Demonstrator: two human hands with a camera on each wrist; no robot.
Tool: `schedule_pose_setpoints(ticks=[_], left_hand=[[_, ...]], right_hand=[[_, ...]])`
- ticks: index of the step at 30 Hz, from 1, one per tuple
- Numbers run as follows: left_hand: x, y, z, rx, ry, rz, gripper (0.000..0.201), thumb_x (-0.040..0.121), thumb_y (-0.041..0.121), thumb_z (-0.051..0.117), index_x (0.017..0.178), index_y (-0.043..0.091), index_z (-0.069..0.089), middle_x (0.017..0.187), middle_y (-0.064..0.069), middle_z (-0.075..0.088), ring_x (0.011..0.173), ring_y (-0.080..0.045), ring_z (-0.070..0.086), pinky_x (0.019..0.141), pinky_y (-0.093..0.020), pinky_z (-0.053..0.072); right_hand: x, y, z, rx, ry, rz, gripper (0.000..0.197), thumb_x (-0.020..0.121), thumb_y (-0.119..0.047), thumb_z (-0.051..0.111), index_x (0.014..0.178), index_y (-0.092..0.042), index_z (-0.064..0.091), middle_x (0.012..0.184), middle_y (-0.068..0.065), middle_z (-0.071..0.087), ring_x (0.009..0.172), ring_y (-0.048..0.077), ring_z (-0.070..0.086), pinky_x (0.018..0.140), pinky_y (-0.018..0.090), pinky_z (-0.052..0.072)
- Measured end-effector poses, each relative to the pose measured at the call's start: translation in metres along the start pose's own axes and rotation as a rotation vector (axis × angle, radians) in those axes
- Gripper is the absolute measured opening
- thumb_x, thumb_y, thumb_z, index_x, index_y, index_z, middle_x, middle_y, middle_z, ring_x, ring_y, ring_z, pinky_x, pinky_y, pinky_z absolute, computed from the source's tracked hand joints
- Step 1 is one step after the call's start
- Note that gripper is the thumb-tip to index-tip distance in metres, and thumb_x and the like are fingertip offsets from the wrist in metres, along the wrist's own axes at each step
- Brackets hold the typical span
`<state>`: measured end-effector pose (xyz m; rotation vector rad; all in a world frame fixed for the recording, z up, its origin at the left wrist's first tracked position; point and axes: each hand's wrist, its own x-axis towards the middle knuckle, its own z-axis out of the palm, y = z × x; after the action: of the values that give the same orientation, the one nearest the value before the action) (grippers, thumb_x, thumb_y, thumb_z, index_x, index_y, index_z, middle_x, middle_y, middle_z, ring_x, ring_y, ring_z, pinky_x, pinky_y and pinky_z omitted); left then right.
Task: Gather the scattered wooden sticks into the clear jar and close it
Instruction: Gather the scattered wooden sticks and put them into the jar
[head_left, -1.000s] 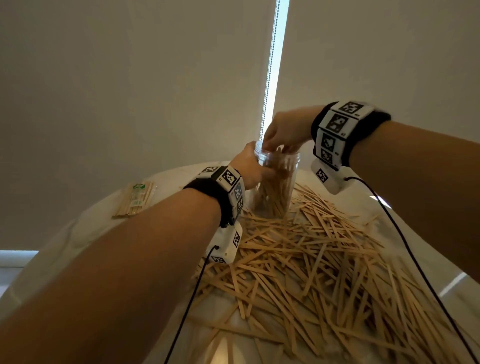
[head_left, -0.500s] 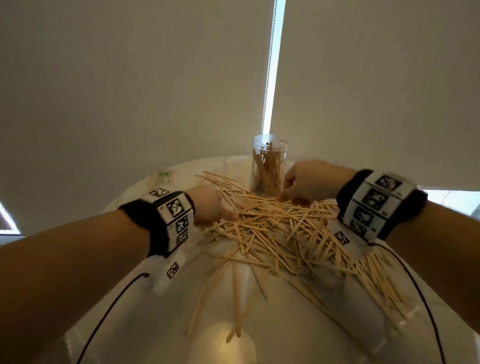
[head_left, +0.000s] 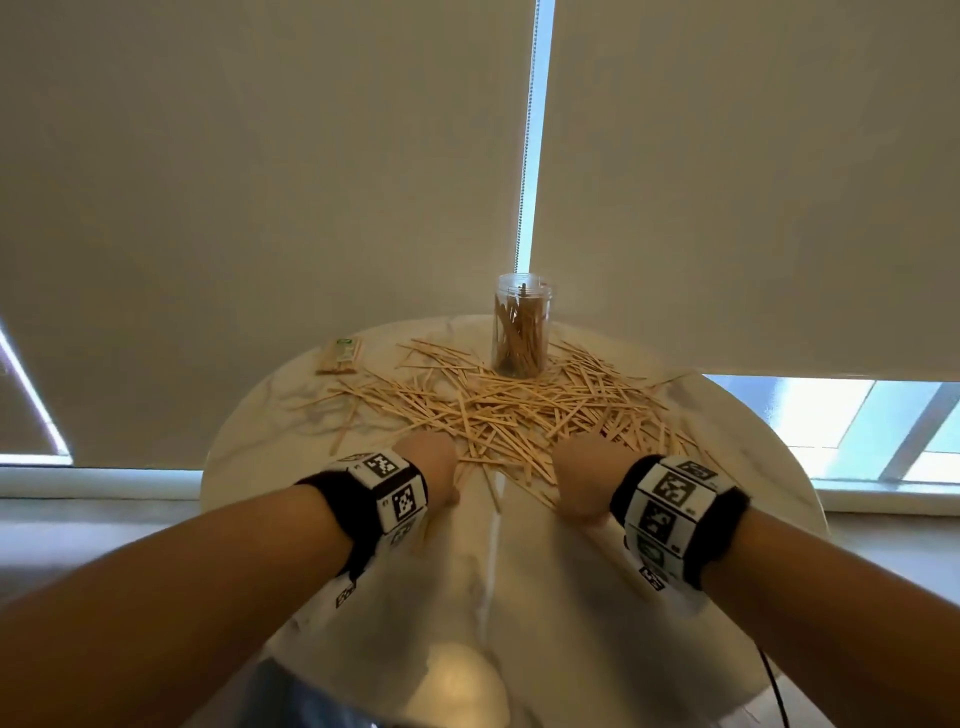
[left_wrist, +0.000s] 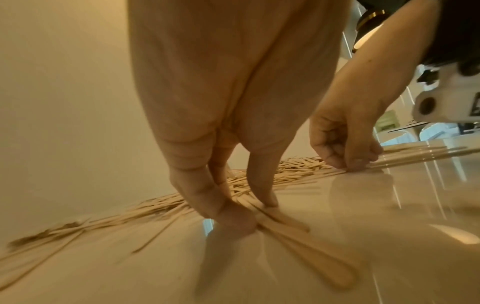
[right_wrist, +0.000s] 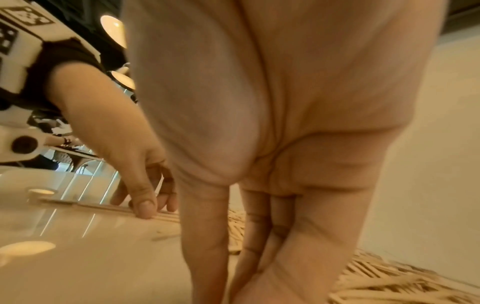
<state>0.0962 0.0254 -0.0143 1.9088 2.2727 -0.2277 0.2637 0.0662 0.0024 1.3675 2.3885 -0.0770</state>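
Observation:
The clear jar (head_left: 521, 325) stands upright at the far side of the round table, partly filled with sticks, and no hand touches it. A wide pile of wooden sticks (head_left: 524, 410) lies in front of it. My left hand (head_left: 434, 465) is at the pile's near edge, fingers pointing down; its thumb and fingers (left_wrist: 215, 203) pinch a few sticks (left_wrist: 283, 222) flat on the table. My right hand (head_left: 579, 475) is a little to the right, fingers curled, and pinches sticks (left_wrist: 389, 159) against the tabletop. In the right wrist view its fingertips reach down into the pile (right_wrist: 389, 283).
A wrapped packet of sticks (head_left: 340, 356) lies at the far left of the glossy white table (head_left: 519, 597). A few stray sticks (head_left: 343, 431) lie left of the pile. Window blinds hang close behind the table. Cables run from both wrist bands.
Both hands left the jar, swept back over the pile and now sit at its near edge, gripping sticks. The jar stands alone.

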Motion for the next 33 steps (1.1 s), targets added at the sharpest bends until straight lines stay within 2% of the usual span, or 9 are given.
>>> schedule_pose_setpoints(ticks=[3,9,14,18,23,25,29,31,33], left_hand=[[-0.001,-0.001,-0.001,-0.006,0.021,-0.031,0.040,0.093,0.032,0.066,0.121,0.005,0.059,0.120,-0.009,0.064,0.110,-0.024,0.062,0.079,-0.028,0.048],[-0.003,0.005,0.001,0.093,0.000,-0.001,0.034,0.099,0.021,0.055,0.128,0.004,0.056,0.130,-0.011,0.059,0.118,-0.025,0.058,0.092,-0.029,0.049],[0.000,0.002,0.005,0.074,-0.064,-0.003,0.033,0.103,0.018,0.045,0.129,0.002,0.057,0.133,-0.013,0.059,0.122,-0.025,0.057,0.095,-0.028,0.046],[0.002,-0.007,0.007,-0.017,-0.080,-0.041,0.033,0.105,0.014,0.039,0.129,0.000,0.057,0.133,-0.014,0.058,0.111,-0.023,0.058,0.089,-0.028,0.046],[0.002,-0.018,-0.006,-0.248,-0.031,-0.066,0.035,0.105,0.011,0.035,0.127,-0.004,0.058,0.130,-0.018,0.059,0.110,-0.030,0.058,0.088,-0.032,0.043],[0.001,-0.015,-0.013,-0.369,-0.010,-0.087,0.037,0.106,0.017,0.033,0.121,-0.005,0.059,0.114,-0.020,0.064,0.097,-0.032,0.062,0.078,-0.034,0.046],[0.006,-0.005,-0.015,-0.664,0.011,-0.054,0.082,0.099,0.065,0.022,0.125,-0.005,0.056,0.114,-0.034,0.062,0.101,-0.044,0.066,0.058,-0.029,0.044],[0.010,0.004,-0.014,-0.749,0.031,0.037,0.085,0.092,0.073,0.024,0.116,0.001,0.061,0.083,-0.023,0.062,0.072,-0.030,0.065,0.054,-0.027,0.041],[0.013,0.012,-0.013,-0.802,0.060,0.113,0.070,0.096,0.066,0.030,0.106,0.006,0.064,0.079,-0.007,0.057,0.065,-0.018,0.052,0.060,-0.030,0.045]], right_hand=[[-0.004,0.000,0.006,0.018,0.011,0.004,0.019,0.096,-0.016,0.057,0.086,-0.003,0.067,0.081,0.009,0.063,0.078,0.021,0.057,0.072,0.029,0.051],[-0.005,0.002,0.020,-0.044,0.009,0.045,0.022,0.098,-0.017,0.054,0.110,-0.004,0.067,0.092,0.007,0.060,0.085,0.023,0.057,0.077,0.029,0.050],[-0.005,0.005,0.023,0.077,0.014,0.076,0.028,0.098,-0.020,0.052,0.113,-0.002,0.068,0.095,0.007,0.061,0.087,0.023,0.058,0.078,0.030,0.051],[0.003,0.021,0.013,0.480,0.007,0.131,0.023,0.094,-0.024,0.060,0.093,-0.003,0.070,0.087,0.009,0.073,0.074,0.020,0.068,0.073,0.027,0.060],[0.011,0.031,-0.008,0.975,0.180,0.131,0.017,0.095,-0.016,0.063,0.099,-0.001,0.071,0.089,0.013,0.074,0.072,0.018,0.067,0.082,0.035,0.062],[0.012,0.030,-0.016,1.125,0.210,0.079,0.017,0.095,-0.010,0.062,0.100,0.004,0.070,0.088,0.015,0.070,0.072,0.020,0.065,0.082,0.036,0.060],[0.019,0.021,-0.026,1.262,0.226,-0.023,0.015,0.092,-0.005,0.063,0.100,0.006,0.069,0.091,0.015,0.070,0.076,0.020,0.068,0.076,0.031,0.061],[0.022,0.014,-0.030,1.342,0.210,-0.080,0.010,0.091,-0.006,0.065,0.096,0.001,0.070,0.093,0.013,0.071,0.077,0.019,0.068,0.075,0.030,0.060],[0.023,0.009,-0.033,1.408,0.218,-0.116,0.008,0.092,-0.005,0.065,0.095,0.000,0.070,0.090,0.012,0.071,0.072,0.016,0.067,0.069,0.026,0.058]])
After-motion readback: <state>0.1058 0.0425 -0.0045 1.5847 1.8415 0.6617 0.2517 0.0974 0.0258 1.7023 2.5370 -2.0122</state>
